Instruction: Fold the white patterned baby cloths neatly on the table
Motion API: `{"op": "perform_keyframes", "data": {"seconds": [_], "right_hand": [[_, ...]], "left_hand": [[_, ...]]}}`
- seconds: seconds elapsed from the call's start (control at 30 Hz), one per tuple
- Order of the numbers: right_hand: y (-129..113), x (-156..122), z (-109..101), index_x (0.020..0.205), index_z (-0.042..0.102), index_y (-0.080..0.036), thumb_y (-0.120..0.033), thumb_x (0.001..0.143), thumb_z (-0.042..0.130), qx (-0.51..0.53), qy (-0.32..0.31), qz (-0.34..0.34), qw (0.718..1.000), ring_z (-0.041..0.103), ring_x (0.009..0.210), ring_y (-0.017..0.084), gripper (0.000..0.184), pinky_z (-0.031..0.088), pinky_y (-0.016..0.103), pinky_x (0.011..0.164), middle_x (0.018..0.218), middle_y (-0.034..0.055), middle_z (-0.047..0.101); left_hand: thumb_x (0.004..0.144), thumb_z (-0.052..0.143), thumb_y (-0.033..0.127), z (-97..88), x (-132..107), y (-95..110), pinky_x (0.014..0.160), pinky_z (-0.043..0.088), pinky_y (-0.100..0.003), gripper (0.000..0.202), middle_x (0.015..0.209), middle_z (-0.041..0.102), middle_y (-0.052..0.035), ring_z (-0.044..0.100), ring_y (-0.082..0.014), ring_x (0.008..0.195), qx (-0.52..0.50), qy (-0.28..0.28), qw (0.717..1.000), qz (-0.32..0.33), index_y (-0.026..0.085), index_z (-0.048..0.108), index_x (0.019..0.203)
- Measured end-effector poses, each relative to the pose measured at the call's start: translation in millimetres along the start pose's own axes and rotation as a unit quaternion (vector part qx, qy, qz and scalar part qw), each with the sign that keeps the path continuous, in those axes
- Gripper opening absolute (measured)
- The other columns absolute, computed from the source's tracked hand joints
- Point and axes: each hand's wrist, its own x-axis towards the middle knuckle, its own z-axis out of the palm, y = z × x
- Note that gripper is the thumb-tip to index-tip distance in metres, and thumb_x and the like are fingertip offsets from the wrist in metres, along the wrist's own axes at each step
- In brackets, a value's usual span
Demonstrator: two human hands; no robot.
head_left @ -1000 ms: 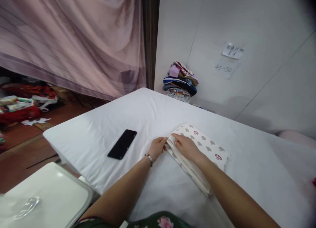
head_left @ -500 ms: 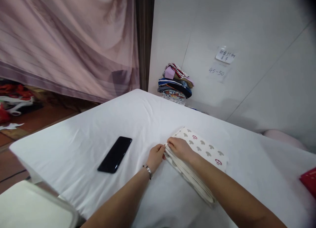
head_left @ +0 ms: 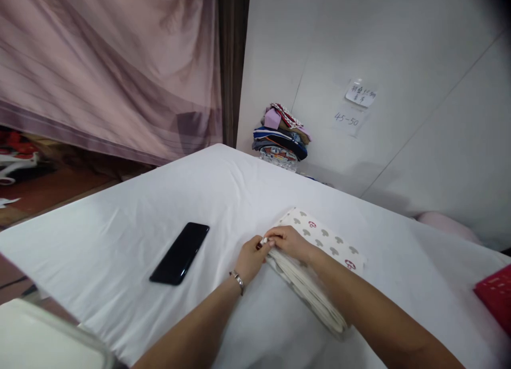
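A folded cream cloth printed with grey and red shapes lies on the white sheet of the table. My left hand, with a bracelet at the wrist, pinches the cloth's near-left corner. My right hand rests on top of the same corner, fingers curled onto the stacked layers. The two hands touch each other at that corner.
A black phone lies face up to the left of my hands. A pile of folded clothes stands against the wall at the back. A red item sits at the right edge, a white lid-like surface at bottom left.
The view has shifted right, so the table and phone sit further left. My hands have drawn closer together at the cloth's corner, the left now pinching it.
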Motion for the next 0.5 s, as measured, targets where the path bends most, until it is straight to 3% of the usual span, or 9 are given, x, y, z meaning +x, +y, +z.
{"op": "perform_keyframes", "data": {"seconds": [0.13,0.27,0.37,0.5], "right_hand": [[9.2,1.5,-18.3,0.109,0.061,-0.019,-0.022,0.078,0.044,-0.052,0.004,0.052,0.997,0.052,0.058,0.011,0.035,0.039,0.022,0.056,0.071,-0.0001,0.063],[15.7,5.6,-54.6,0.107,0.061,-0.020,-0.020,0.076,0.048,-0.227,0.043,0.105,0.967,0.055,0.064,0.013,0.035,0.039,0.024,0.063,0.074,0.0012,0.065],[17.5,11.2,-78.2,0.115,0.056,-0.022,-0.016,0.075,0.046,-0.280,-0.005,0.160,0.947,0.057,0.065,0.013,0.041,0.039,0.024,0.065,0.074,0.0009,0.066],[22.1,22.6,-91.0,0.114,0.055,-0.025,-0.016,0.077,0.045,-0.279,-0.051,0.201,0.938,0.057,0.056,0.012,0.040,0.040,0.024,0.061,0.074,0.0002,0.066]], "left_hand": [[0.076,0.046,0.050,-0.1,1.4,-1.9,0.049,0.034,-0.021,0.033,0.046,0.048,0.0054,0.045,-0.0104,0.046,0.012,0.003,1.000,-0.004,0.018,0.053,0.068],[0.077,0.044,0.047,-0.3,0.2,0.4,0.050,0.033,-0.022,0.032,0.046,0.049,0.0050,0.045,-0.0106,0.047,0.020,0.012,1.000,-0.015,0.019,0.051,0.065],[0.077,0.044,0.046,0.4,-1.0,2.7,0.051,0.033,-0.022,0.031,0.046,0.048,0.0049,0.045,-0.0109,0.047,0.016,0.015,1.000,-0.017,0.019,0.049,0.063],[0.078,0.043,0.047,1.2,-1.0,2.0,0.051,0.033,-0.022,0.032,0.046,0.048,0.0048,0.045,-0.0111,0.047,0.003,0.016,1.000,-0.012,0.019,0.049,0.064]]}}
